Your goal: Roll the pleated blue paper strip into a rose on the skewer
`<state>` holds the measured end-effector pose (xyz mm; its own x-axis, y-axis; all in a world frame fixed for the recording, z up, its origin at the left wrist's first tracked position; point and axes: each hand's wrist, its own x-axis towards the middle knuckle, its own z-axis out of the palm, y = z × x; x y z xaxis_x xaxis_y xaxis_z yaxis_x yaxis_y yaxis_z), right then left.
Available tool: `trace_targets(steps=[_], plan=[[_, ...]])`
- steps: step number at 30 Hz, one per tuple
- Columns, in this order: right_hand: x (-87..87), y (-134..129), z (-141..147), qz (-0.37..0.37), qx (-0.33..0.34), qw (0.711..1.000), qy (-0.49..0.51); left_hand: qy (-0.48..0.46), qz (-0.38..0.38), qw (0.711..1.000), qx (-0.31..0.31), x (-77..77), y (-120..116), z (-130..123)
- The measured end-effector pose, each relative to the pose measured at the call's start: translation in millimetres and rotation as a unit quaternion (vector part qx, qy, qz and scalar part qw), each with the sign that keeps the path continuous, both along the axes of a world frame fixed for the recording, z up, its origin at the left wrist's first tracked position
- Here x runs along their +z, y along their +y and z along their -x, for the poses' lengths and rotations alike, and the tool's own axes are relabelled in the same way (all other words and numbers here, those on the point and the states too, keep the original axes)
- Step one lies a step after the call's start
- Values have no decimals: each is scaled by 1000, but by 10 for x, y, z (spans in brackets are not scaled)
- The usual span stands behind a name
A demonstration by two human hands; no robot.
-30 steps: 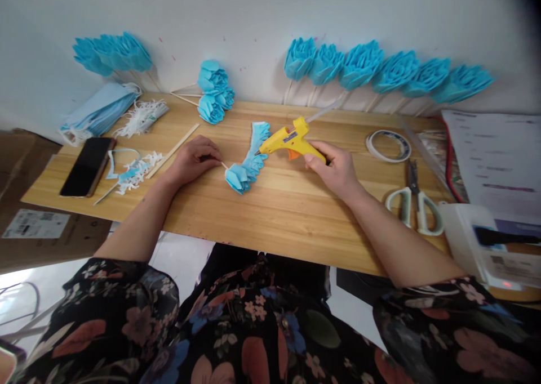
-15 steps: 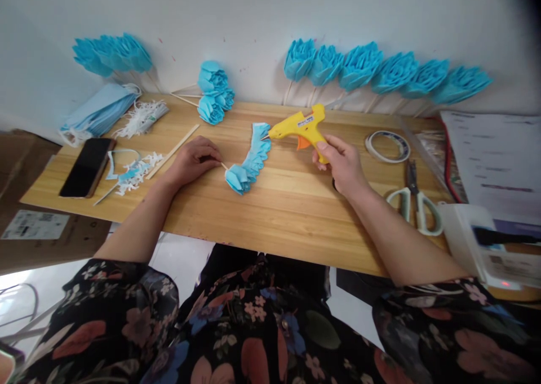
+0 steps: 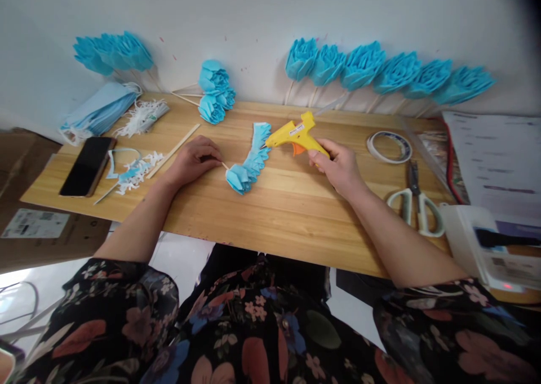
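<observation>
Between thumb and fingers, my left hand pinches a thin wooden stick. At the stick's end a blue fabric flower is partly wound, and its loose petal strip curves away over the wood toward the back. My right hand is closed round the handle of a yellow glue gun with an orange trigger. The gun's nozzle points left at the middle of the strip; I cannot tell whether it touches.
Finished blue flowers lean along the wall. On the left lie blue masks, white loops, a phone and a flat stick. Tape, scissors and a white device are at right. The wooden table ends before me.
My right hand has brought the glue gun slightly down and toward me, so the nozzle sits lower along the petal strip. My left hand stays still on the stick.
</observation>
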<state>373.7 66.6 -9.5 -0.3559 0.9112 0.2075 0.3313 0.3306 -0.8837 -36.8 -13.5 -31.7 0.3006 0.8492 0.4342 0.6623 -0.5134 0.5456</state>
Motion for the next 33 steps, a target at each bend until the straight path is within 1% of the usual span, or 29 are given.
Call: trace_targets(steps=[4, 6, 11, 16, 20, 25, 29, 33], plan=[[-39, 11, 19, -56, -3, 997, -50, -1, 4, 1000, 1, -9, 2, 5], [-52, 13, 30, -67, -7, 996, -60, 0, 8, 1000, 4, -7, 2, 4], [-23, 6, 34, -62, -10, 997, -54, 2, 15, 1000, 12, 11, -3, -4], [26, -2, 26, -4, -19, 1000, -3, 3, 8, 1000, 8, 29, -12, -13], [29, -11, 24, 13, -5, 999, 31, 5, -5, 1000, 1, 22, -12, -10], [17, -22, 19, 10, 6, 1000, 7, 11, 4, 1000, 7, 9, -14, 0], [12, -21, 17, 0, 5, 1000, -3, 1, 1, 1000, -2, 9, -16, 2], [8, -19, 17, -31, 7, 999, -37, 2, -2, 1000, -6, 12, -10, 2]])
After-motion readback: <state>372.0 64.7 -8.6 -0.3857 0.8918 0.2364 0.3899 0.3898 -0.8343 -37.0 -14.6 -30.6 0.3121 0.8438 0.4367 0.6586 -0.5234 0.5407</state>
